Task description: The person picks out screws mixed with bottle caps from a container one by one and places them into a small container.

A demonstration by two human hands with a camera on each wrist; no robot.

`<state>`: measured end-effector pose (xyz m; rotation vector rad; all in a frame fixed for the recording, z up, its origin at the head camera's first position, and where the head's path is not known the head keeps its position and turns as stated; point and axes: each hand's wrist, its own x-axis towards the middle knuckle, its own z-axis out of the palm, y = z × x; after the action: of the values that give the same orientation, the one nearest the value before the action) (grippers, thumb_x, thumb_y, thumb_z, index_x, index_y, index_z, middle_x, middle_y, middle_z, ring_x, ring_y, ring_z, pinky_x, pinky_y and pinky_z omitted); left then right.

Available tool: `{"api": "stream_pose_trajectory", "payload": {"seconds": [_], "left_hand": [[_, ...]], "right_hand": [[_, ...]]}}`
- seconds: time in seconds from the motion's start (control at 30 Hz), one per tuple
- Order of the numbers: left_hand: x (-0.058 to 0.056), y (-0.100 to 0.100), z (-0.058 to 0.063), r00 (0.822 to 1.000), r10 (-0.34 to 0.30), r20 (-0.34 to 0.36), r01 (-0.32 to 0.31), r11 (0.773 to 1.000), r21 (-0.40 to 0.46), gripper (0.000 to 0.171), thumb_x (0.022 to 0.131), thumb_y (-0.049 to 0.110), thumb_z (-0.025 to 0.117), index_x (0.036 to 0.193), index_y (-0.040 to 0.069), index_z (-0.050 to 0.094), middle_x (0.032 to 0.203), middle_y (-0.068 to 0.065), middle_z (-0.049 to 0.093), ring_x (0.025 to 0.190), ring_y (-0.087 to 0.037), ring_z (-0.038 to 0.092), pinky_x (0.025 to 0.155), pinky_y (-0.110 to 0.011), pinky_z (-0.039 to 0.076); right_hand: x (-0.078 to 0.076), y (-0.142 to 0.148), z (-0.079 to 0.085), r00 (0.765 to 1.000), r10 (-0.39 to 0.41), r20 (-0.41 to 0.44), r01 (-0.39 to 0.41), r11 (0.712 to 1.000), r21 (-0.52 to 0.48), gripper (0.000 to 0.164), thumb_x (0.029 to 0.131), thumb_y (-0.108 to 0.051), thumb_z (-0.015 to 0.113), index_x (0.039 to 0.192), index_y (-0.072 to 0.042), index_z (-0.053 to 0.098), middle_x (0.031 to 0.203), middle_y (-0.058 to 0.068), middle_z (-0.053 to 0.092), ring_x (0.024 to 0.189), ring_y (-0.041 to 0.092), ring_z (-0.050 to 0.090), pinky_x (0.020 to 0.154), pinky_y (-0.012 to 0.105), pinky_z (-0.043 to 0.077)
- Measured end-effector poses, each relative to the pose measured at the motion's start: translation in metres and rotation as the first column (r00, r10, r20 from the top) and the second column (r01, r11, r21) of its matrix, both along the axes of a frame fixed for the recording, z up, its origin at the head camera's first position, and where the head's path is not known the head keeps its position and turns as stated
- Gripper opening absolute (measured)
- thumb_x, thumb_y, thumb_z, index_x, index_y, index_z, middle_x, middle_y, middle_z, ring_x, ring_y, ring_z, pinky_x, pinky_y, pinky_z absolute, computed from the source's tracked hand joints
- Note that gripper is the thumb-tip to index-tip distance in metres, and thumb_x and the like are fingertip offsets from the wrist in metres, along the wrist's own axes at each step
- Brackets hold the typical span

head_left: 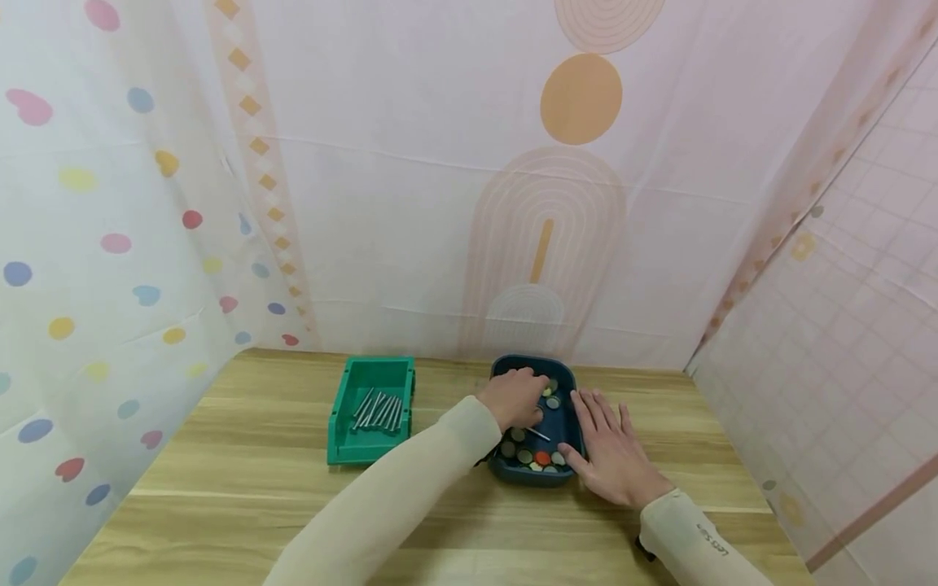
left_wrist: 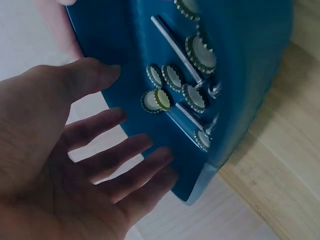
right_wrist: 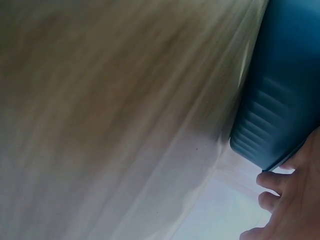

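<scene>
A wooden table [head_left: 278, 407] reaches back to a cloth wall [head_left: 396, 228]. The blue box [head_left: 531, 480] sits near that back edge, and the green bin [head_left: 366, 454] sits to its left, with a strip of wood between them. The left arm [head_left: 388, 496] stretches in low from the front. The left hand [head_left: 515, 399] is over the blue box, fingers apart, holding nothing. The right hand [head_left: 611, 452] touches the box's right rim, fingers straight and spread. Long bolts [head_left: 377, 411] lie in the green bin; bolts and little bottle caps [left_wrist: 200, 54] lie in the blue box.
</scene>
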<state>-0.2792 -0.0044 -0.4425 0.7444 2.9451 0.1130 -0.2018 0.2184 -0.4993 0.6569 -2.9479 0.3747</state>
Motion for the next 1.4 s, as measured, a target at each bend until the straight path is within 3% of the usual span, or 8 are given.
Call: {"api": "stream_pose_trajectory", "payload": {"seconds": [0.13, 0.23, 0.33, 0.5, 0.7, 0.93, 1.17, 1.4], "left_hand": [[-0.034, 0.012, -0.039, 0.998, 0.011, 0.066, -0.011, 1.0, -0.003, 0.044, 0.11, 0.038, 0.081, 0.15, 0.02, 0.076, 0.134, -0.003, 0.083, 0.106, -0.017, 0.081, 0.097, -0.04, 0.07], [-0.046, 0.017, -0.051, 0.995, 0.022, 0.093, -0.021, 1.0, -0.019, 0.03, 0.11, 0.037, 0.082, 0.135, 0.02, 0.082, 0.114, 0.0, 0.085, 0.089, -0.012, 0.078, 0.086, -0.034, 0.068], [-0.046, 0.021, -0.05, 0.993, 0.073, 0.092, -0.066, 0.995, -0.077, 0.023, 0.111, 0.033, 0.081, 0.128, 0.018, 0.085, 0.113, -0.003, 0.085, 0.088, -0.017, 0.079, 0.084, -0.037, 0.07], [-0.032, 0.028, -0.033, 0.987, 0.146, 0.074, -0.131, 0.975, -0.177, 0.031, 0.116, 0.025, 0.074, 0.145, 0.016, 0.081, 0.141, -0.018, 0.076, 0.112, -0.033, 0.078, 0.098, -0.047, 0.071], [-0.02, 0.027, -0.022, 0.983, 0.173, 0.062, -0.159, 0.97, -0.185, 0.028, 0.12, 0.02, 0.065, 0.145, 0.017, 0.08, 0.141, -0.018, 0.075, 0.117, -0.033, 0.074, 0.102, -0.047, 0.069], [-0.028, 0.023, -0.034, 0.987, 0.151, 0.05, -0.14, 0.974, -0.177, 0.032, 0.121, 0.02, 0.063, 0.149, 0.011, 0.078, 0.14, -0.018, 0.078, 0.115, -0.033, 0.077, 0.099, -0.048, 0.071], [-0.044, 0.018, -0.055, 0.991, 0.095, 0.098, -0.078, 0.984, -0.158, 0.028, 0.119, 0.023, 0.069, 0.144, 0.015, 0.079, 0.123, -0.007, 0.087, 0.103, -0.02, 0.085, 0.09, -0.04, 0.073], [-0.047, 0.017, -0.067, 0.992, 0.071, 0.1, -0.053, 0.983, -0.174, 0.042, 0.117, 0.028, 0.073, 0.158, 0.018, 0.07, 0.138, -0.006, 0.083, 0.119, -0.021, 0.083, 0.099, -0.041, 0.071]], "right_hand": [[0.003, 0.002, -0.001, 1.0, -0.007, 0.009, 0.007, 1.0, 0.003, 0.088, 0.119, -0.051, 0.059, 0.185, -0.003, 0.026, 0.191, 0.023, 0.031, 0.18, 0.051, 0.025, 0.139, 0.084, 0.016], [0.004, 0.002, -0.001, 1.0, -0.009, 0.009, 0.009, 1.0, 0.002, 0.088, 0.119, -0.052, 0.059, 0.185, -0.004, 0.026, 0.191, 0.023, 0.032, 0.179, 0.05, 0.027, 0.139, 0.085, 0.016], [0.001, 0.001, -0.001, 1.0, -0.003, -0.001, 0.003, 1.0, 0.004, 0.088, 0.119, -0.053, 0.058, 0.185, -0.004, 0.026, 0.191, 0.022, 0.033, 0.179, 0.05, 0.028, 0.139, 0.084, 0.017], [-0.002, 0.001, 0.003, 1.0, 0.0, -0.018, 0.0, 1.0, 0.005, 0.088, 0.119, -0.052, 0.059, 0.185, -0.004, 0.026, 0.191, 0.023, 0.033, 0.178, 0.051, 0.03, 0.14, 0.084, 0.018], [0.0, 0.0, 0.004, 1.0, 0.001, -0.029, -0.001, 1.0, 0.0, 0.089, 0.118, -0.052, 0.061, 0.184, -0.004, 0.028, 0.19, 0.024, 0.034, 0.176, 0.051, 0.034, 0.139, 0.084, 0.019], [0.001, 0.0, 0.003, 0.999, 0.01, -0.043, -0.01, 1.0, -0.005, 0.088, 0.118, -0.051, 0.061, 0.185, -0.004, 0.027, 0.189, 0.025, 0.034, 0.173, 0.051, 0.04, 0.137, 0.086, 0.022], [0.002, -0.001, 0.005, 0.999, 0.007, -0.034, -0.008, 1.0, -0.01, 0.088, 0.119, -0.05, 0.061, 0.185, -0.004, 0.027, 0.19, 0.026, 0.032, 0.172, 0.053, 0.04, 0.136, 0.087, 0.022], [0.002, 0.0, 0.003, 1.0, -0.001, -0.022, 0.001, 1.0, -0.017, 0.087, 0.119, -0.05, 0.06, 0.185, -0.005, 0.025, 0.19, 0.027, 0.031, 0.171, 0.055, 0.041, 0.137, 0.086, 0.021]]}}
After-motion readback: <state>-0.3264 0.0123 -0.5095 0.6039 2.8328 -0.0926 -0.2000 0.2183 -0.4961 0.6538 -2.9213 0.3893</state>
